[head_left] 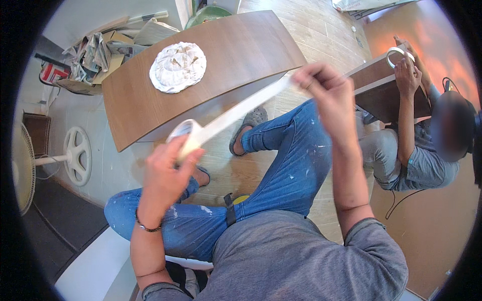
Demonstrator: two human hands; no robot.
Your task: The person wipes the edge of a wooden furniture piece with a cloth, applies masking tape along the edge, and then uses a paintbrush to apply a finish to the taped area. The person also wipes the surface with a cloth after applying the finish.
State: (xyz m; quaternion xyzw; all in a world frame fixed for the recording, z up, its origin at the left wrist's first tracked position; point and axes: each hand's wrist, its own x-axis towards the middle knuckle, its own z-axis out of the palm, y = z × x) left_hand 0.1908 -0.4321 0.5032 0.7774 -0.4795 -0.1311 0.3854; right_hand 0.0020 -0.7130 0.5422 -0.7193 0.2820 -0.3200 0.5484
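The masking-tape roll (191, 144) sits within the left hand (164, 173), its fingers curled round the rim and thumb pressed along the near side. From there a pale strip (246, 106) runs taut, up and across, to the right hand (331, 98), whose fingertips, somewhat blurred, pinch the free end narrowly.

The roll should be light and fairly stiff around its core; the strip looks thin, papery and limp unless stretched, likely sticky on one face and easy to tear or fold onto itself. The roll is best held by its outer rim, clear of the peel line, and the strip by its very end.

Beyond the left fingers, on the brown wood-grain tabletop (120, 108), lies a round, crumpled white bundle (178, 67) with brownish smears. Well to the right of the right fingers, a co-worker's hand (407, 75) is at another white tape roll (390, 61).

As for writing, the roll's inner core seems to bear faint marks, too small to read. Far left of the left fingers, the heaped newspapers (99, 54) carry print that is likewise illegible. No label can be made out on the bundle.
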